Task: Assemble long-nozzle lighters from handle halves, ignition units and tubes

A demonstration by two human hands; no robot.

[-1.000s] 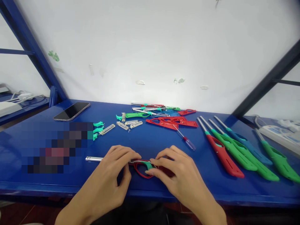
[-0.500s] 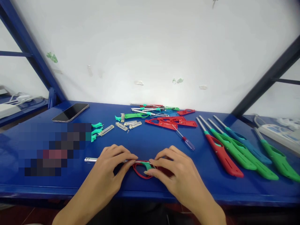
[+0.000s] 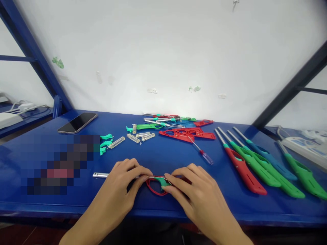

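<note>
In front of me, near the table's front edge, lies a partly assembled red lighter housing (image 3: 159, 194), its finger loop facing me. A silver metal tube (image 3: 100, 175) sticks out to the left from under my left hand (image 3: 125, 185), whose thumb and fingers pinch the lighter just left of the loop. Set into the housing is a green trigger (image 3: 162, 182). My right hand (image 3: 198, 189) has its fingertips closed at the right side of this trigger, by a thin wire. The handle end is mostly hidden beneath my right hand.
Finished lighters (image 3: 245, 170) lie at the right. A screwdriver (image 3: 206, 157) rests behind my right hand, near red housing halves (image 3: 176, 135). Clear fuel tanks (image 3: 133, 137), green triggers (image 3: 105, 143) and a phone (image 3: 78, 123) are further left. A blurred patch covers the left.
My right hand's fingers have shifted slightly right along the trigger, showing a bit more of it and the wire. My left hand keeps its pinch. The view has tilted very slightly.
</note>
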